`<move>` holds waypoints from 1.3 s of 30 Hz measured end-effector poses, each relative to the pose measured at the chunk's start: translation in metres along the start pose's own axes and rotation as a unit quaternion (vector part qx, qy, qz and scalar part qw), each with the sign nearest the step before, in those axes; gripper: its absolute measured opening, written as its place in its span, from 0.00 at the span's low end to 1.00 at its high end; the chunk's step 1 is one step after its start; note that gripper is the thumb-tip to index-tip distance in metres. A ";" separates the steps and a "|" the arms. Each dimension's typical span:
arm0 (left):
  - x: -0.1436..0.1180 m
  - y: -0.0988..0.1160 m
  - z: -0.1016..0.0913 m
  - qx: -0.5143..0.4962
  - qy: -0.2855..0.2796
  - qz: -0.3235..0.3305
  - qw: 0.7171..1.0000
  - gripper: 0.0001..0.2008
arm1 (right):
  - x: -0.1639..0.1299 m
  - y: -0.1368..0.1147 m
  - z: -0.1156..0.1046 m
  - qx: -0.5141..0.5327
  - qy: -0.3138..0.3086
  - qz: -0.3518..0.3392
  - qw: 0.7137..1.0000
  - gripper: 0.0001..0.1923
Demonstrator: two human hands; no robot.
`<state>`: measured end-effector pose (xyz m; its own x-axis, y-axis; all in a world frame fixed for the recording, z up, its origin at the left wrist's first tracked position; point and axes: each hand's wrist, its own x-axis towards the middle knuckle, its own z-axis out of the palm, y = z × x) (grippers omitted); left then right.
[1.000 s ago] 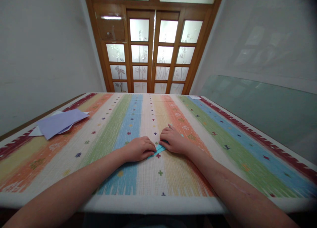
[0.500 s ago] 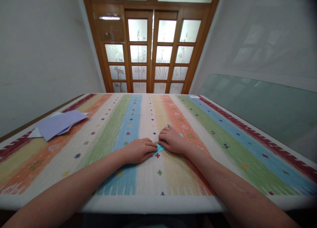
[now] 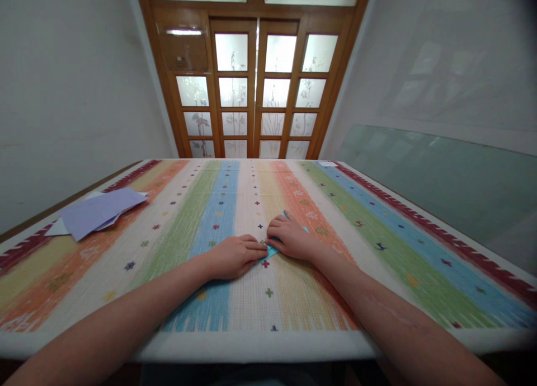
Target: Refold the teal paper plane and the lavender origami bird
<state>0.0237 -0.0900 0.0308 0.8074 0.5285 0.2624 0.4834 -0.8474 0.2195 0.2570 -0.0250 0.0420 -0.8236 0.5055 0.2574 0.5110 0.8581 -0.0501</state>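
Observation:
A small piece of folded turquoise paper (image 3: pixel 272 252) lies on the striped tablecloth in front of me, mostly covered by my hands. My left hand (image 3: pixel 235 256) is closed on its left end, thumb and fingertips pressed together. Over the paper's right part, my right hand (image 3: pixel 288 236) curls its fingers down, and slivers of turquoise stick out beyond the fingertips and beside the wrist. The fingertips of both hands are close together. How the paper is folded beneath them is hidden.
A loose stack of lilac and white paper sheets (image 3: pixel 100 211) lies at the left side of the tablecloth (image 3: pixel 176 229). A small white slip (image 3: pixel 328 164) sits at the far right edge. A greenish glass panel (image 3: pixel 436 179) leans along the right wall.
Both hands stay at nearly the same spot on the turquoise paper. The view has shifted very slightly; the stack of sheets has not moved.

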 end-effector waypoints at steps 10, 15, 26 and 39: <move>0.001 0.001 -0.001 -0.005 -0.003 -0.013 1.000 0.19 | 0.000 -0.001 0.002 -0.003 0.004 -0.004 1.000 0.10; 0.001 0.002 -0.001 -0.004 0.000 -0.015 1.000 0.19 | 0.001 0.003 0.002 0.004 -0.002 0.017 1.000 0.12; 0.001 0.002 -0.002 0.000 -0.003 -0.010 1.000 0.19 | -0.006 0.038 0.020 -0.051 0.018 0.219 0.974 0.25; 0.002 0.000 0.000 -0.007 -0.007 -0.012 1.000 0.19 | -0.012 0.076 0.028 -0.021 -0.015 0.411 0.911 0.29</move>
<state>0.0251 -0.0893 0.0317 0.8005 0.5477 0.2433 0.4979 -0.8337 0.2389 0.2987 0.0367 0.0079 -0.1651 0.9784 0.1240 0.9665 0.1856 -0.1773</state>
